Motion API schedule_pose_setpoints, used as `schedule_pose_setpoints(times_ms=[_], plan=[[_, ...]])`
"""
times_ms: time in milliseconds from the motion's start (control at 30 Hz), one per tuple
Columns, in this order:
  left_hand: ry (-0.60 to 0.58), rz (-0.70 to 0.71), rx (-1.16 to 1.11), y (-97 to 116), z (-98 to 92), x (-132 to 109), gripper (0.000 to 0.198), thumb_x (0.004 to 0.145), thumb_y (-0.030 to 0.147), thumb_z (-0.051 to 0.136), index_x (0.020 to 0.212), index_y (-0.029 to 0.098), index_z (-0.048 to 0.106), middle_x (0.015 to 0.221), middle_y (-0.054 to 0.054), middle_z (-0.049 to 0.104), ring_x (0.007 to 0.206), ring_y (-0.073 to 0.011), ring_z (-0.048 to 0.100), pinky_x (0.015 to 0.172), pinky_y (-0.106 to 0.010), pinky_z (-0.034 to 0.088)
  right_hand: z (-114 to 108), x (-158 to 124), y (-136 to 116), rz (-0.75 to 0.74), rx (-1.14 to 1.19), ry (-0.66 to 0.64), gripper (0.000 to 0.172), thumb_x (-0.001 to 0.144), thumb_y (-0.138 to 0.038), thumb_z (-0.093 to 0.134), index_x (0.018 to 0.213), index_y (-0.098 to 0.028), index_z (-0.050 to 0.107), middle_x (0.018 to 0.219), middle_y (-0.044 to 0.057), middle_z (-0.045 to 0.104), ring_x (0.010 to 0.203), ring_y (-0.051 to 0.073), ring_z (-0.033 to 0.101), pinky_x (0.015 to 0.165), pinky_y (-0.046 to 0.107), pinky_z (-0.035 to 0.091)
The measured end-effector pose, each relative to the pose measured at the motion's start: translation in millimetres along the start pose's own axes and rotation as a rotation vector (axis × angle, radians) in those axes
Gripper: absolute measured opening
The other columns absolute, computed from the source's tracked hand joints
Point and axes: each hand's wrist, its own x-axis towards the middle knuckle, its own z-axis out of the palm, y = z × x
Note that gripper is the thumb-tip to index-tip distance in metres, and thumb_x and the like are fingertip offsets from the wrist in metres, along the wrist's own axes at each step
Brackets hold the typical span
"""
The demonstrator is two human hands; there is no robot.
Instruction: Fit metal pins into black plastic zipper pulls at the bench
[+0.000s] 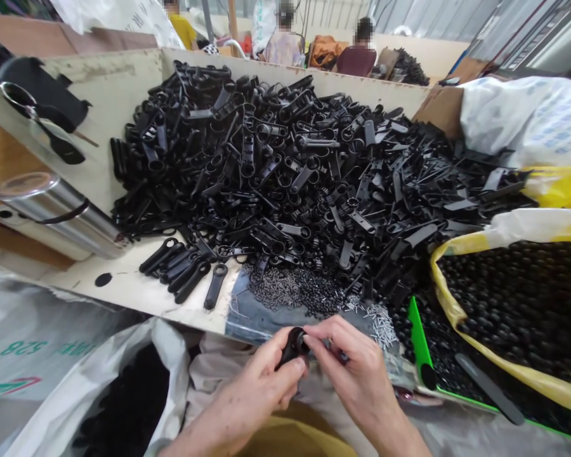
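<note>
head view: the left hand [252,397] is closed around a black plastic piece [291,348], thumb and fingers gripping its stem so that the round end points up toward the right hand [356,374]. the right hand's thumb and forefinger pinch at that round end. whether a small part sits between those fingertips cannot be told. both hands hold the piece low and close to the body, just in front of the table [124,285] edge, which seems to keep the fine work steady and near the eyes.

just beyond the hands lie a scatter of small metal pins [383,320] and a heap of tiny black bits [314,297], probably put at the near edge so a fingertip can pick one up with a short reach. behind them a big pile [285,165] of like black pieces covers most of the table. a few pieces lie side by side in a short row [181,270], apart from the pile. an open white sack [90,393] stands below the left hand, with dark pieces inside. a yellow bag [450,304] of small black beads stands to the right, and a metal flask [52,212] lies at the far left.
</note>
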Motion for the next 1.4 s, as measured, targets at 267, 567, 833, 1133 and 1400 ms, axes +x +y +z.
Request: schedule_pose_setpoints(times_ms=[267, 567, 833, 1133, 1400], plan=[[-0.076, 0.077, 0.116, -5.9, 4.3, 7.2, 0.049, 0.093, 0.050, 0.062, 0.130, 0.019, 0.058, 0.071, 0.009, 0.041, 0.056, -0.0082, 0.030, 0.052, -0.024, 0.027, 1.5, -7.9, -0.3, -0.053, -0.066, -0.018, 0.015, 0.102, -0.011, 0.056, 0.102, -0.019, 0.069, 0.084, 0.002, 0.065, 0.070, 0.013, 0.065, 0.063, 0.022, 0.051], [0.119, 0.082, 0.468, 0.9, 6.5, -2.3, 0.051, 0.095, 0.053, 0.055, 0.134, 0.020, 0.058, 0.110, -0.008, 0.067, 0.098, -0.0228, 0.059, 0.089, -0.036, 0.047, 2.0, -15.1, -6.5, -0.087, -0.137, 0.011, 0.015, 0.103, -0.012, 0.053, 0.103, -0.018, 0.067, 0.083, 0.002, 0.064, 0.068, 0.013, 0.066, 0.062, 0.021, 0.052], [0.126, 0.186, 0.541, -18.5, 12.8, -1.4, 0.040, 0.103, 0.052, 0.039, 0.124, 0.026, 0.062, 0.109, -0.006, 0.071, 0.111, -0.0263, 0.059, 0.098, -0.037, 0.044, 17.3, -31.4, -9.2, -0.041, -0.127, 0.117, 0.016, 0.101, -0.010, 0.055, 0.100, -0.021, 0.066, 0.080, 0.001, 0.064, 0.067, 0.013, 0.064, 0.063, 0.021, 0.052], [0.031, 0.322, 0.660, -1.2, 3.2, -9.7, 0.044, 0.106, 0.051, 0.035, 0.135, 0.027, 0.059, 0.083, -0.003, 0.069, 0.078, -0.0213, 0.063, 0.075, -0.030, 0.047, 14.1, -29.5, -2.0, 0.420, 0.364, 0.104, 0.032, 0.092, -0.040, 0.074, 0.117, -0.023, 0.067, 0.073, -0.003, 0.064, 0.056, 0.012, 0.055, 0.052, 0.021, 0.046], [0.398, 0.469, 0.918, 1.4, -22.9, -1.3, 0.051, 0.095, 0.025, 0.050, 0.147, 0.020, 0.050, 0.131, -0.017, 0.067, 0.123, -0.0343, 0.061, 0.107, -0.049, 0.041, 39.9, 11.9, 6.2, 0.526, 0.623, -0.111, 0.047, 0.087, -0.057, 0.074, 0.109, -0.016, 0.078, 0.086, 0.006, 0.073, 0.069, 0.015, 0.061, 0.067, 0.029, 0.054]])
